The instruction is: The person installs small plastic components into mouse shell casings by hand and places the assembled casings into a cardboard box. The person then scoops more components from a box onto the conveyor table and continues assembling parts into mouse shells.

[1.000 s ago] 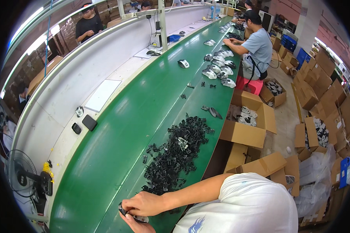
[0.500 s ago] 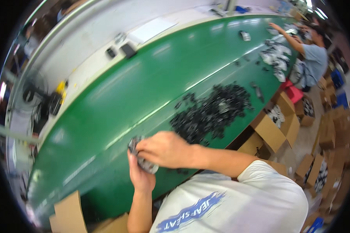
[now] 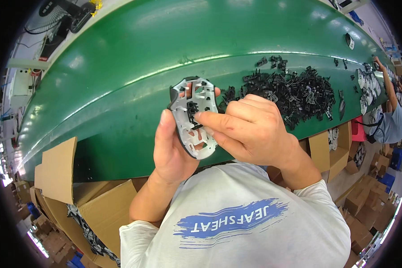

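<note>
My left hand point(image 3: 172, 154) holds a white and dark-edged plastic shell point(image 3: 183, 119), shaped like a computer mouse cover, with its hollow inside facing up. The thumb lies along the shell's left edge and fingertips show behind it at the far end. Inside the shell sits a small black plastic part point(image 3: 192, 111). My right hand point(image 3: 252, 127) is closed, its index finger and thumb at the lower end of that part. Just beyond my right hand, a big pile of loose black plastic parts point(image 3: 295, 91) is spread on the green table point(image 3: 134, 105).
Open cardboard boxes point(image 3: 106, 214) stand at the near edge on the left, one holding dark pieces. Another open box point(image 3: 319, 149) is at the right. A co-worker point(image 3: 391, 120) reaches over white shells point(image 3: 367, 89) farther right. A black fan point(image 3: 53, 11) stands at the far left.
My view has swung down and closer to my hands. The shell, earlier blurred and partly covered by my right hand, now shows its inside, with my right fingers on the black part.
</note>
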A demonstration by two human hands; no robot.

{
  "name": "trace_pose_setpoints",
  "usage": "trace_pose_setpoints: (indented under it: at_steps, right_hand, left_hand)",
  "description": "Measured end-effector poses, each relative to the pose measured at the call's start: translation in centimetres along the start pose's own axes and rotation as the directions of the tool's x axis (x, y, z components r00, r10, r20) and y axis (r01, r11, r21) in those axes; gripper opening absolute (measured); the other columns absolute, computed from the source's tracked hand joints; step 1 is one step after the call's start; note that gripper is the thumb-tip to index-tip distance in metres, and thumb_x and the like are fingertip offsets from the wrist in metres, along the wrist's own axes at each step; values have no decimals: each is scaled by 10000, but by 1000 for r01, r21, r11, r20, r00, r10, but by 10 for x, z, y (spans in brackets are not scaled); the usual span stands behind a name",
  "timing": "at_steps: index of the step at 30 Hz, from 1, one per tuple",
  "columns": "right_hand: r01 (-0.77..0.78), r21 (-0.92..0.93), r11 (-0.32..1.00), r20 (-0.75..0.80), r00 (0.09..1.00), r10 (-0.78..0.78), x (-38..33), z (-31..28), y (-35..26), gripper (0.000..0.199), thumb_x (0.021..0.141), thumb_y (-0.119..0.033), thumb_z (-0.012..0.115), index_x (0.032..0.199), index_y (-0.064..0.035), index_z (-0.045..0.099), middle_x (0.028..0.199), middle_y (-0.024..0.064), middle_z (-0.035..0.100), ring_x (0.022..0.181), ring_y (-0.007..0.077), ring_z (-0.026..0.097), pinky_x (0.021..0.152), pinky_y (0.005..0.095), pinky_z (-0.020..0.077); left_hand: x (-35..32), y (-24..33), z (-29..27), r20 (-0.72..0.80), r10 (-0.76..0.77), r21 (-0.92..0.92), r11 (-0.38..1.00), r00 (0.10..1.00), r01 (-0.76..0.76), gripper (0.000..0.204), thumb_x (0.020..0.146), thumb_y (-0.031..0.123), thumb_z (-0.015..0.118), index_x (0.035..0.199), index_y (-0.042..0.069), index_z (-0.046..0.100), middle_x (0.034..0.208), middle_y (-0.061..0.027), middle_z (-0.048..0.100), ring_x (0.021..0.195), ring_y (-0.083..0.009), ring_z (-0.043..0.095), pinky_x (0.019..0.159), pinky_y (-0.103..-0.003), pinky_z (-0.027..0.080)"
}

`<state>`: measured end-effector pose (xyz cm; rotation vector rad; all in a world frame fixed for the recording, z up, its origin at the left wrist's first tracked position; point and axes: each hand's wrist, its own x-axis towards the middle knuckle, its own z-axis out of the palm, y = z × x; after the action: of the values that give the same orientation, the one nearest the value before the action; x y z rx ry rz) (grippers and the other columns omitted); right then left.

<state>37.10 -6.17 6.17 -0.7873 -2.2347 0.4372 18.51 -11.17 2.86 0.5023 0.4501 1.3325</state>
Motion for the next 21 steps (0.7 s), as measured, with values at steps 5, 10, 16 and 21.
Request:
trace_pose_setpoints:
  at_steps: [5,10,16,21]
  right_hand:
    - [54,78,995,-118,992,-45,-7,8,10,300,807,-69,821,1103,-107,796,722,-3,585,587,197,573,572,318,477]
    - [-85,162,983,73,995,74,-21,8,-10,318,798,-46,807,1112,-92,787,1081,16,707,759,197,604,613,330,528]
    - [-89,58,994,86,993,84,-25,14,-14,396,810,-57,768,1205,-83,768,1221,51,760,720,197,673,623,299,581]
    - [-80,115,990,80,994,71,-22,9,-9,364,907,-114,690,1258,-36,746,1251,102,772,843,213,788,627,329,625]
  left_hand:
    - [-4,-1,3,-80,34,99,995,996,-26,664,1131,542,409,1605,77,391,1556,-176,534,1391,-254,562,1165,-425,463]
    - [-8,-2,-5,-71,6,314,949,997,16,834,1076,580,515,1669,50,265,1541,-131,507,1384,-217,518,1169,-390,409]
    - [1,-10,-7,-75,97,443,895,992,-53,871,1033,544,590,1666,41,265,1522,-124,484,1366,-217,493,1150,-384,405]
    - [3,-13,1,-145,122,428,902,982,-49,905,1012,533,638,1662,22,270,1551,-158,480,1375,-250,512,1159,-404,416]
